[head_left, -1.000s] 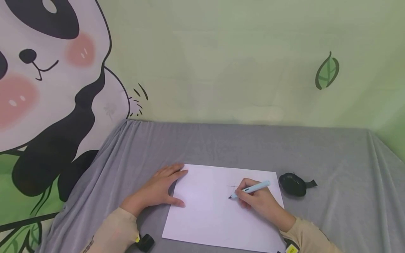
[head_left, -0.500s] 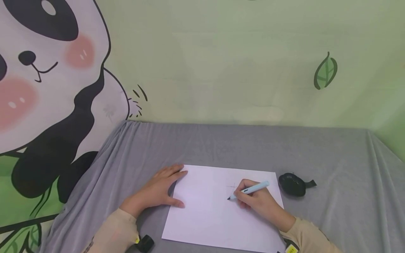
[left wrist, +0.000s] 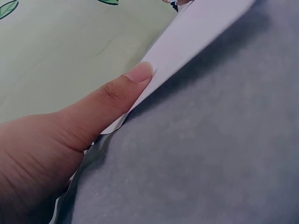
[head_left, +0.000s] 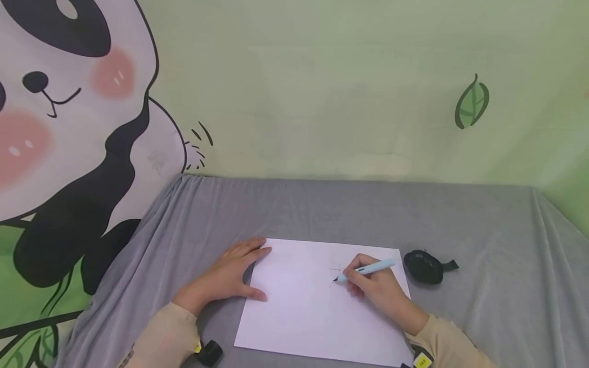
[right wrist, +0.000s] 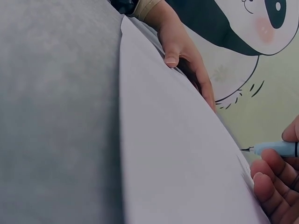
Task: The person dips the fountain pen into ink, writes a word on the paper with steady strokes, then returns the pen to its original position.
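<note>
Head view: the right hand (head_left: 377,287) grasps a pale blue pen (head_left: 371,267), pinched between thumb and fingers, its cap end sloping up to the right over the knuckles. The nib points out to the left of the fingertips, at the surface of the paper (head_left: 285,301); whether it touches cannot be told. The paper lies under the right hand and reaches leftward to the left hand (head_left: 225,276), which grips nothing: its fingers are spread, with thumb and fingertips on the paper's left edge. In the left wrist view the thumb rests on that edge.

Just beyond the nib, left of the right hand's knuckles, are thin crossed lines (head_left: 337,269); a short slanted stroke (head_left: 331,284) sits just nearer than the nib. A black object (head_left: 423,267) lies to the right of the right hand and farther out, close beside the paper. Grey cloth (head_left: 299,209) spreads beneath and beyond both hands
</note>
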{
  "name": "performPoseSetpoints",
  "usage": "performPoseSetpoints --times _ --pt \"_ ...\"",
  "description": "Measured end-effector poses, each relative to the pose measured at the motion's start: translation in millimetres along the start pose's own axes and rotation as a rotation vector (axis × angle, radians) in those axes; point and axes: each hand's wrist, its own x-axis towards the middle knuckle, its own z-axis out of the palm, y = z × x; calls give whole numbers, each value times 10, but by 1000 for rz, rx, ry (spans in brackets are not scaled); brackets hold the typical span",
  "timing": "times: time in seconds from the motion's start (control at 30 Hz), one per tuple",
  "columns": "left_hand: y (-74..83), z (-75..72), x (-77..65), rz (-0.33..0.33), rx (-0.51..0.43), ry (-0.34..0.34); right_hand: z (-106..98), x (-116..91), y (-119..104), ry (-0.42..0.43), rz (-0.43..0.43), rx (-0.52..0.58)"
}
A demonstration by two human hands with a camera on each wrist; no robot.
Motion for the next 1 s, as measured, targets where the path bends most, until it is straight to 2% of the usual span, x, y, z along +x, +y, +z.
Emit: performPoseSetpoints --times 0.17,0.47,0.67,1.0 --pt "4 -5 -6 -3 4 1 -11 13 -4 79 17 26" --pt "7 -25 -3 12 15 -5 -22 14 5 152 27 26" --pt "4 -24 4 26 25 -7 -24 3 -2 159 41 27" --pt "-3 -14 -5 12 22 -23 -26 9 -2 127 41 -2"
